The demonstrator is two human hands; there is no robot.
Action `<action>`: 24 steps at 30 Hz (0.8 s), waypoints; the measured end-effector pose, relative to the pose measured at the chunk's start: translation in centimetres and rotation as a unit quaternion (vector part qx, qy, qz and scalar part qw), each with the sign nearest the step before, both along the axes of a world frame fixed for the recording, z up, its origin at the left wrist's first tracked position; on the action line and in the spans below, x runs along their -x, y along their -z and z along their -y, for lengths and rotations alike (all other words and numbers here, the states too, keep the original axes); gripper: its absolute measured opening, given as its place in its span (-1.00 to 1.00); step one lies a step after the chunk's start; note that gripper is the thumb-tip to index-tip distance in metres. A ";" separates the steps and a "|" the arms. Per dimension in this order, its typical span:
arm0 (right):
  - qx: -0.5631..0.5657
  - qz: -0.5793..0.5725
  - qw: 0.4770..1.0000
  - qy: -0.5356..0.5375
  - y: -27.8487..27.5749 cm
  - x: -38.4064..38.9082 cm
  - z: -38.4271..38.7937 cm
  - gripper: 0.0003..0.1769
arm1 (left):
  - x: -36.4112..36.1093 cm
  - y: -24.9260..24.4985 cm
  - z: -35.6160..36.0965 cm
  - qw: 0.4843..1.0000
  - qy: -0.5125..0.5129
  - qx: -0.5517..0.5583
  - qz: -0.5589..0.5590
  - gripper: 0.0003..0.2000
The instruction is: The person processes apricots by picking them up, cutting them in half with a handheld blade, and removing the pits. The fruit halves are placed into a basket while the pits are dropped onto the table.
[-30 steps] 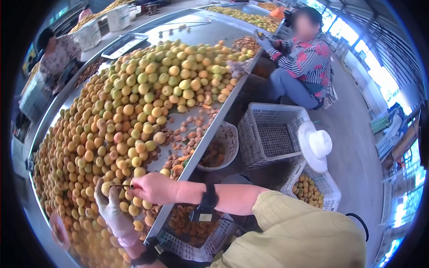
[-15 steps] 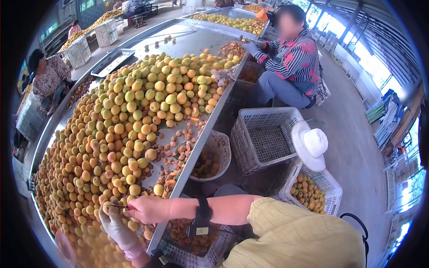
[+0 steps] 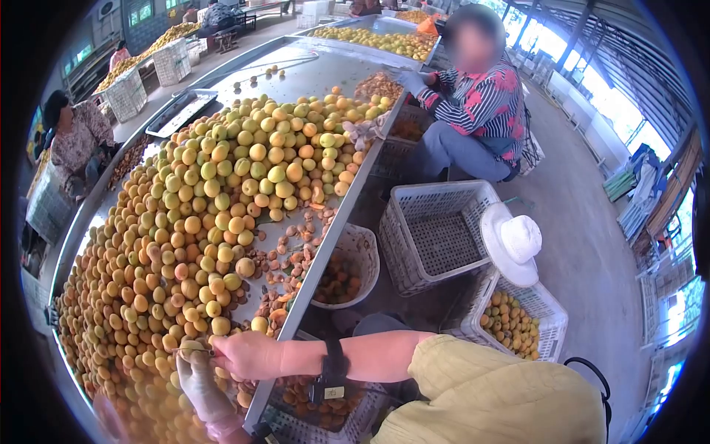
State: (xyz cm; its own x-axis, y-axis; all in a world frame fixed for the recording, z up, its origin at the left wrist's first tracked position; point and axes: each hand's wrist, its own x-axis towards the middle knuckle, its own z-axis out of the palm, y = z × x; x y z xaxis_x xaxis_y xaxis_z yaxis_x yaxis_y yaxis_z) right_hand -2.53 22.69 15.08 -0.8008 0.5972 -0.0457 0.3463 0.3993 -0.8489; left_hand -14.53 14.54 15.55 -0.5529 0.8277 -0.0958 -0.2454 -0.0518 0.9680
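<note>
My left hand (image 3: 201, 386), in a pale glove, pinches an apricot (image 3: 192, 345) over the near end of the fruit heap. Bare and closed, my right hand (image 3: 248, 356) grips a small thin-bladed knife (image 3: 214, 352). Its blade lies against the apricot, and my fingers hide most of the handle. Around both hands spreads a large pile of yellow-orange apricots (image 3: 170, 259) on a metal table (image 3: 325, 70). Brown pits and scraps (image 3: 292, 255) lie beside the pile, along the table's right edge.
Below the table edge stand a white basket of fruit (image 3: 370, 285), a grey plastic crate (image 3: 403, 244) and a crate of apricots (image 3: 551, 325) with a white hat (image 3: 518, 240) on it. A co-worker (image 3: 481, 103) sits at the far right side, another person (image 3: 78, 144) at left.
The knife and apricot remain in my hands, which have shifted slightly right and down in view. The co-worker's hands have moved a little along the table edge.
</note>
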 end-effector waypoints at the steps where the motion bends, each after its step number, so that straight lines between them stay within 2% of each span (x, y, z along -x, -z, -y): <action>1: -0.002 -0.025 1.000 -0.005 0.1 -0.2 -0.4 -0.65 | 0.1 0.0 0.1 0.999 0.016 0.005 -0.050 -0.51; 2: -0.005 -0.049 0.999 -0.009 0.2 -0.3 -0.5 -0.65 | 0.1 0.0 0.1 0.994 0.032 0.010 -0.100 -0.52; 4: -0.010 -0.054 0.998 0.007 0.6 0.1 0.0 -0.66 | -1.2 -0.2 -0.2 0.997 0.002 0.001 -0.081 -0.54; 6: -0.013 -0.059 0.998 0.023 0.7 0.3 0.6 -0.66 | -2.0 -0.2 -0.4 0.996 0.000 -0.058 0.072 -0.51; 8: -0.041 -0.015 0.998 0.041 0.2 0.5 0.8 -0.66 | -0.6 2.5 -0.3 0.991 0.024 -0.068 0.112 -0.46; 10: -0.047 -0.012 0.998 0.041 0.5 0.7 0.9 -0.66 | -2.0 2.0 -0.5 0.963 -0.033 -0.051 0.262 -0.46; 12: -0.053 -0.009 0.998 0.044 0.9 0.8 0.9 -0.65 | -0.8 2.8 -0.1 0.965 -0.017 -0.068 0.254 -0.49; 14: -0.052 -0.027 0.998 0.037 1.0 1.0 0.7 -0.64 | -0.1 2.7 0.1 0.964 0.079 -0.119 0.225 -0.52; 16: -0.044 -0.042 0.997 0.041 0.5 0.8 0.7 -0.64 | -0.3 2.0 -0.1 0.971 0.074 -0.119 0.194 -0.52; 18: -0.033 -0.054 0.997 0.043 0.4 0.9 0.8 -0.65 | -0.4 1.8 0.0 0.984 -0.004 -0.084 0.158 -0.53; 22: 0.044 -0.108 0.993 0.033 0.4 1.0 0.9 -0.63 | 1.2 2.2 0.4 0.985 -0.025 -0.092 0.146 -0.56; 24: 0.080 -0.126 0.988 0.031 0.6 1.1 0.8 -0.61 | 3.1 2.5 0.5 0.972 -0.088 -0.088 0.199 -0.59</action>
